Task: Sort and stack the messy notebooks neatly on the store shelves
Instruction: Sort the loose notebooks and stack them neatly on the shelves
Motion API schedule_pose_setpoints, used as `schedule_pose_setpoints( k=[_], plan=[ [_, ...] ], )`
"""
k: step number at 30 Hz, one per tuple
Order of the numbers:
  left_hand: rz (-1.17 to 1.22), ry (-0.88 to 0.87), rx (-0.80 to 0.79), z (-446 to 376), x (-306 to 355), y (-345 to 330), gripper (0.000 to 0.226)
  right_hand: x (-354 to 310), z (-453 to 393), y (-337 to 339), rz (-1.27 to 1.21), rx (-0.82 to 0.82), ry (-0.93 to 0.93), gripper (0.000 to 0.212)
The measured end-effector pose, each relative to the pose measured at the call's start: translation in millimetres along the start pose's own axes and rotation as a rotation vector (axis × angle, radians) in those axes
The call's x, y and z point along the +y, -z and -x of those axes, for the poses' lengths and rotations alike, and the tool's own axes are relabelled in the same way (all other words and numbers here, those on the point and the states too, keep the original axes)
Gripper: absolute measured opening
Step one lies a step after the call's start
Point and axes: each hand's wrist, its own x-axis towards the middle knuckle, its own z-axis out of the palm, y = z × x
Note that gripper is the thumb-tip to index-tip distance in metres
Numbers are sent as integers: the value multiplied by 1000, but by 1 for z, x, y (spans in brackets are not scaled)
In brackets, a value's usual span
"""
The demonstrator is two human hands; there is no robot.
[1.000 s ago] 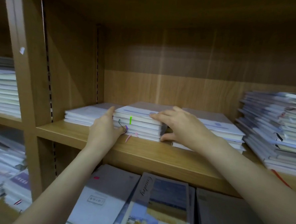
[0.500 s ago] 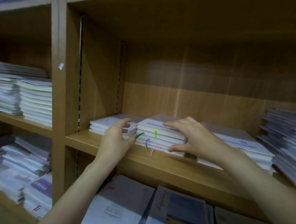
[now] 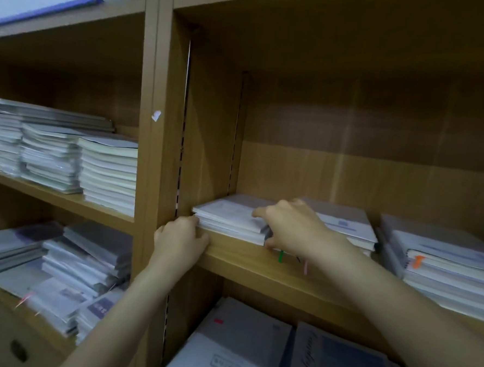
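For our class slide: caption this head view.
Both hands, left hand and right hand, square a notebook stack on the shelf.

2 bare forearms and hands, no sleeves, rings or watch visible

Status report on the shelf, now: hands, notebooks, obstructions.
Left hand at leftmost notebook stack's front-left corner, fingers curled, grip unclear. Right hand grips middle stack, between the stacks. Ribbon bookmarks dangle over shelf edge. Nothing blocking.
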Motion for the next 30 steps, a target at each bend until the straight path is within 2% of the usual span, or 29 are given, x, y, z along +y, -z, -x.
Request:
schedule_pose_setpoints(
  k=[3, 8, 11, 15, 18, 21, 23, 27, 30],
  plan=[
    [-119, -28, 8, 3, 10, -10, 27, -8, 1, -6, 94, 78, -30, 30],
    [-106, -77, -24, -3, 8, -17, 27, -22, -1, -11, 28, 67, -94, 36],
    [-35, -102, -14, -9, 1, -12, 18, -25, -2, -14, 0, 68, -145, 36],
    [15, -131, 53, -10, -5, -9, 24, -27, -6, -3, -69, -88, -177, 21],
    [124, -119, 113, -6, -10, -7, 28, -30, -16, 7, -78, -236, -237, 35],
    [243, -62, 108, -7, -14, -6, 44, -31, -29, 10, -111, -279, -288, 27],
    [270, -41, 96, -9, -16, -7, 44, -27, -35, 10, -178, -273, -295, 23],
    [252, -36, 64, -16, -17, -9, 43, -14, -39, 15, -327, -288, -306, 64],
    [298, -5, 28, -16, -20, -10, 46, -4, -38, 13, -362, -297, -252, 64]
  ],
)
